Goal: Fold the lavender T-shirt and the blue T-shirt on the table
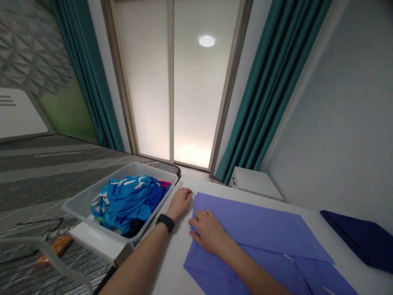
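Observation:
A purple garment [260, 217] lies spread on the white table [172, 254], with a folded-over part along its near side. My right hand [208, 232] rests on the left part of the fabric, its fingers slightly apart and pointing left. Just beyond the garment's upper left corner is my left hand [181, 200], wearing a black wristband [166, 222]; its fingers are bent near the fabric's edge, and whether they pinch anything is hard to see.
A translucent bin [76, 207] holding blue clothes [132, 200] stands at the left. A folded navy cloth [359, 237] lies on the table at the right. Beyond the table are a white cabinet [258, 182] and teal curtains [270, 94]. An orange packet [58, 248] is at the lower left.

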Available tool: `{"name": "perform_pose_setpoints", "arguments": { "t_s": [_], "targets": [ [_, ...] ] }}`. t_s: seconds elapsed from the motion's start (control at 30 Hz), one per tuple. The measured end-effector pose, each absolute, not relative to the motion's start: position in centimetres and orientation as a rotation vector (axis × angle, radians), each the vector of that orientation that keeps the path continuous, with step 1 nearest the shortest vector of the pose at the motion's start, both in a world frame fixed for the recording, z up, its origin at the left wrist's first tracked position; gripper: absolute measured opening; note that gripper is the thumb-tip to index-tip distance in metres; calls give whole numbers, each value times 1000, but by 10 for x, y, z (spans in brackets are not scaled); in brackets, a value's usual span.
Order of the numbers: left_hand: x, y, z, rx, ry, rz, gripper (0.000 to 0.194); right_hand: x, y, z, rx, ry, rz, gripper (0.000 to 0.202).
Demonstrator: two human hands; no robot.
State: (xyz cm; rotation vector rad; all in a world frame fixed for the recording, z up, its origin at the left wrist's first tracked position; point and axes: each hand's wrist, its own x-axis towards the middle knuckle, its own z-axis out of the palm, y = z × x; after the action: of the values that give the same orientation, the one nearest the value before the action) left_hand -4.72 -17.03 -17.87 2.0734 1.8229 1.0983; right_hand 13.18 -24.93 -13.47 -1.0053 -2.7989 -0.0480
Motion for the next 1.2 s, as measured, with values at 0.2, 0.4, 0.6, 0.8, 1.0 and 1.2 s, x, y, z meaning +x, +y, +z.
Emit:
{"name": "perform_pose_setpoints", "arguments": {
  "t_s": [0.2,0.4,0.6,0.8,1.0,1.2],
  "targets": [
    [-47,-170,-178,2093,1807,1098,26,132,-241,-127,-984,-2829,-41,15],
    [-47,-171,-177,2103,1802,1096,27,139,-232,-130,-1065,-2760,44,7],
    [-46,-172,-176,2111,1802,1087,27,153,-216,-136,-1077,-2403,389,27],
    [-47,-173,-175,2131,1795,1067,26,177,-186,-139,-1180,-1957,672,21],
    [-47,-175,-174,2158,1773,1041,26,198,-168,-138,-1250,-1788,639,19],
    [-41,-179,-165,2181,1818,898,26,191,-177,-134,-1141,-1842,747,18]
  ]
}}
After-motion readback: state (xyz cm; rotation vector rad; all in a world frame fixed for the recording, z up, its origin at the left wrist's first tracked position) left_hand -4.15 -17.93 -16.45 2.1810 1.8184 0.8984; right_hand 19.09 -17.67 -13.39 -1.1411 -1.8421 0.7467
